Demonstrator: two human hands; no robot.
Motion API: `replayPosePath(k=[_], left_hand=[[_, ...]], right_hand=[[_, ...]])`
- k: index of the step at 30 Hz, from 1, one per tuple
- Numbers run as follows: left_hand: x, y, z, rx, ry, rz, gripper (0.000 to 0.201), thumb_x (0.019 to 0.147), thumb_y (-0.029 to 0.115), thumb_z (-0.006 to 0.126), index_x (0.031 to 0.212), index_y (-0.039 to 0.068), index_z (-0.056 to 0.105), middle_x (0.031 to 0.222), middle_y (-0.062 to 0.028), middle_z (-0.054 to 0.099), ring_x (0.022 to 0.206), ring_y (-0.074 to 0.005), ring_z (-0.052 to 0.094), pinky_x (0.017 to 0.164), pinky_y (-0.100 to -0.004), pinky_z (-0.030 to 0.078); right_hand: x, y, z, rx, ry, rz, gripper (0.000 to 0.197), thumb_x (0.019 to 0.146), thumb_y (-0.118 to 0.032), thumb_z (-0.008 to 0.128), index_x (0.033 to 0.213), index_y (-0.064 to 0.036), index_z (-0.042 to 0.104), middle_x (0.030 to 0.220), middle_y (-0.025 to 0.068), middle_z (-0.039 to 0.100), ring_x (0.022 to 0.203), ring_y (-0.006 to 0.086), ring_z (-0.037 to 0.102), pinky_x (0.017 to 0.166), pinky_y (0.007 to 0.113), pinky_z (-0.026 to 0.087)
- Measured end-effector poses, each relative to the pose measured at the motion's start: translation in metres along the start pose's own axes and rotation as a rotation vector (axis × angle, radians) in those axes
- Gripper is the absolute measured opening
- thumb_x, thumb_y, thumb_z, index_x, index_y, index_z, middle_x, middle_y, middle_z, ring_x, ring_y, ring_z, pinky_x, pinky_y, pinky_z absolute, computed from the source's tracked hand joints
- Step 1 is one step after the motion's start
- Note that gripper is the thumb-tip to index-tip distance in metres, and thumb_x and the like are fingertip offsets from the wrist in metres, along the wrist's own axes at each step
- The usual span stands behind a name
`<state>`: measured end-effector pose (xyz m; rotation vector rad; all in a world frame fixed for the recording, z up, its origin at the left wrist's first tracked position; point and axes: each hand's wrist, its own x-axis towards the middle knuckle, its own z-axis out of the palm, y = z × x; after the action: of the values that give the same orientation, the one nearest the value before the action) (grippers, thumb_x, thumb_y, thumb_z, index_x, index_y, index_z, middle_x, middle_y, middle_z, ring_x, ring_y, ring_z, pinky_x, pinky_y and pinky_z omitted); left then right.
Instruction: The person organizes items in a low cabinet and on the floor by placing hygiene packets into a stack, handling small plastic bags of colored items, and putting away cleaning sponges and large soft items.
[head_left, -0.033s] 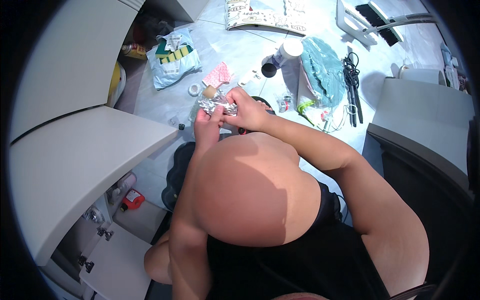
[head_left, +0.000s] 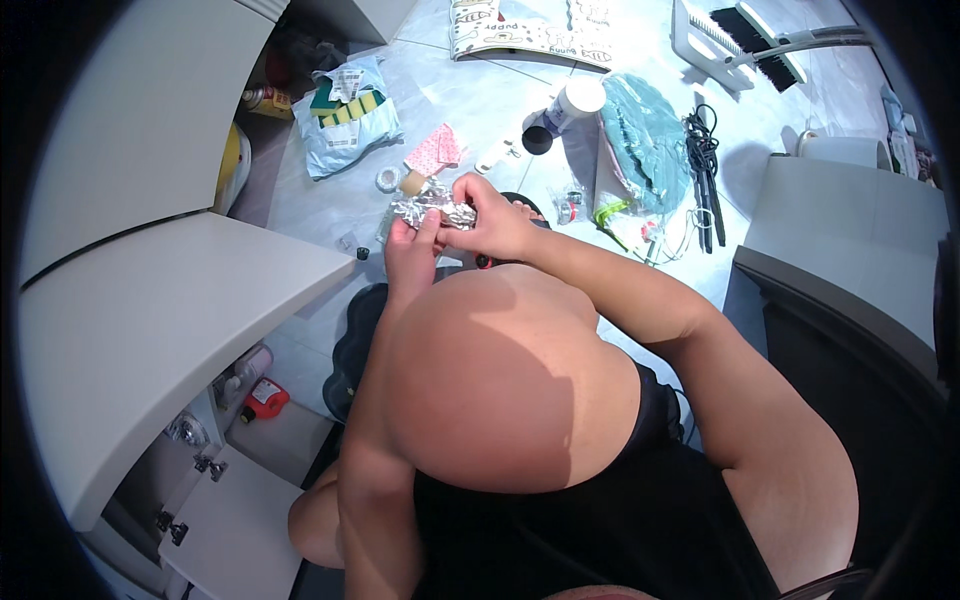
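A crumpled piece of silver foil [head_left: 436, 211] is held over the tiled floor between both hands. My left hand [head_left: 410, 252] pinches its near left side from below. My right hand [head_left: 497, 226] grips the right end with fingers curled over the top. Both forearms reach forward past my raised bare knee [head_left: 500, 380], which hides the floor just below the hands. A small roll of tape [head_left: 388, 180] and a pink patterned cloth [head_left: 435, 150] lie on the floor just beyond the foil.
On the floor lie a plastic bag of sponges [head_left: 345, 120], a white bottle [head_left: 575, 100], a teal bag [head_left: 645, 140], black cables [head_left: 705, 170] and a brush [head_left: 745, 35]. A white cupboard top [head_left: 150, 330] stands left, its door [head_left: 230, 530] open. A white unit [head_left: 850, 230] stands right.
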<state>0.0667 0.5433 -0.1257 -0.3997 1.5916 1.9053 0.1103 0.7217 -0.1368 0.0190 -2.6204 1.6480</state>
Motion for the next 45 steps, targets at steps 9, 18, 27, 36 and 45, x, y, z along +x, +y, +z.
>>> replayPosePath(k=[9,18,27,36,45], left_hand=[[-0.014,0.007,0.012,-0.068,0.0,-0.028,0.031,0.102,0.013,0.066,0.13,0.003,0.057,0.121,-0.0086,0.069,0.103,-0.0135,0.068,0.083,-0.0264,0.055],[-0.014,0.009,0.018,-0.147,-0.034,-0.229,0.034,0.107,0.026,0.06,0.134,0.008,0.051,0.125,-0.0076,0.063,0.101,-0.0152,0.067,0.074,-0.033,0.059],[-0.02,0.0,0.01,-0.345,0.176,-0.154,0.042,0.109,0.019,0.055,0.146,0.006,0.042,0.136,-0.0153,0.06,0.114,-0.0317,0.063,0.091,-0.049,0.057],[-0.041,0.009,0.006,-0.23,0.422,0.036,0.031,0.1,0.03,0.067,0.113,0.003,0.057,0.085,-0.0058,0.06,0.059,-0.0156,0.057,0.049,-0.0336,0.048],[-0.032,0.002,-0.017,0.076,0.184,-0.14,0.036,0.097,0.038,0.073,0.109,0.006,0.061,0.092,-0.0071,0.064,0.064,-0.0156,0.06,0.055,-0.035,0.051]], right_hand=[[-0.003,0.007,-0.013,1.192,0.014,0.793,0.032,0.106,-0.023,0.056,0.132,-0.004,0.06,0.105,0.0039,0.068,0.088,0.0101,0.064,0.072,0.027,0.054],[-0.013,-0.009,-0.002,0.362,0.103,0.325,0.043,0.088,-0.02,0.08,0.125,-0.006,0.065,0.126,0.0113,0.063,0.116,0.022,0.06,0.1,0.034,0.048],[-0.049,0.032,-0.013,0.83,-0.14,0.538,0.031,0.097,-0.02,0.065,0.124,-0.0056,0.073,0.092,0.004,0.075,0.092,0.0128,0.068,0.085,0.028,0.052],[-0.138,0.099,-0.043,-0.389,0.63,0.747,0.054,0.091,-0.037,0.074,0.135,-0.0088,0.061,0.127,0.0181,0.06,0.119,0.0354,0.062,0.1,0.044,0.051],[-0.164,0.084,-0.046,-0.28,0.331,0.691,0.051,0.091,-0.03,0.07,0.138,-0.0126,0.058,0.134,0.0153,0.056,0.115,0.0369,0.064,0.097,0.048,0.052]])
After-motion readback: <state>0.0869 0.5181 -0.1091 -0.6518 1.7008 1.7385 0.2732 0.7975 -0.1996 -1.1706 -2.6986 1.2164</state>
